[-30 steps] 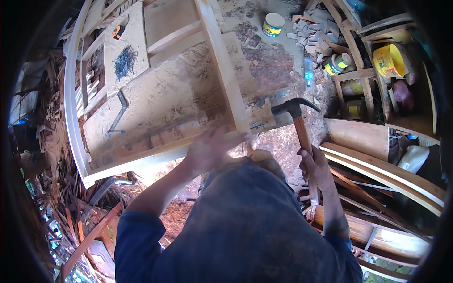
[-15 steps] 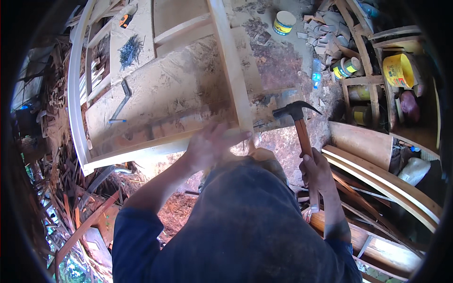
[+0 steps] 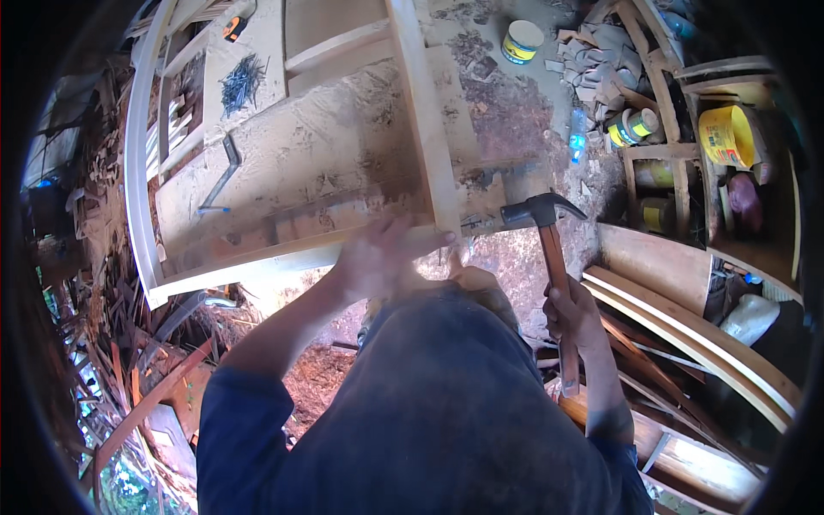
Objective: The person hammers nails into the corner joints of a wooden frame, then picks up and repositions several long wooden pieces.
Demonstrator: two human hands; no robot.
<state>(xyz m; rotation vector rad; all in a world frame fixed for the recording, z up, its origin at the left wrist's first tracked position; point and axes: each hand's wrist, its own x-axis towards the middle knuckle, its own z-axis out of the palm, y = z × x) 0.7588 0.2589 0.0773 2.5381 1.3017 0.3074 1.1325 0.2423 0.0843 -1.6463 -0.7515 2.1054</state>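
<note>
My right hand (image 3: 575, 318) is wrapped round the wooden handle of a claw hammer (image 3: 553, 253). The hammer's dark head is up, with the claw pointing right, apart from the wood. My left hand (image 3: 376, 256) grips the near rail of a pale wooden frame (image 3: 257, 268), close to where a long crosspiece (image 3: 422, 112) meets that rail. Its fingers lie over the rail and one digit reaches to the joint; the hand is slightly blurred. Whether a nail is pinched there I cannot make out.
On the bench lie a pile of nails (image 3: 243, 84), a bent metal bar (image 3: 225, 172) and a tape measure (image 3: 234, 28). A yellow-labelled tub (image 3: 521, 41) and a plastic bottle (image 3: 578, 137) stand farther right. Planks (image 3: 695, 335) lie at right; scrap wood (image 3: 129, 378) heaps at left.
The hammer has shifted very slightly lower and to the right, still in my right hand. My left hand stays at the frame joint. The whole view has shifted a little.
</note>
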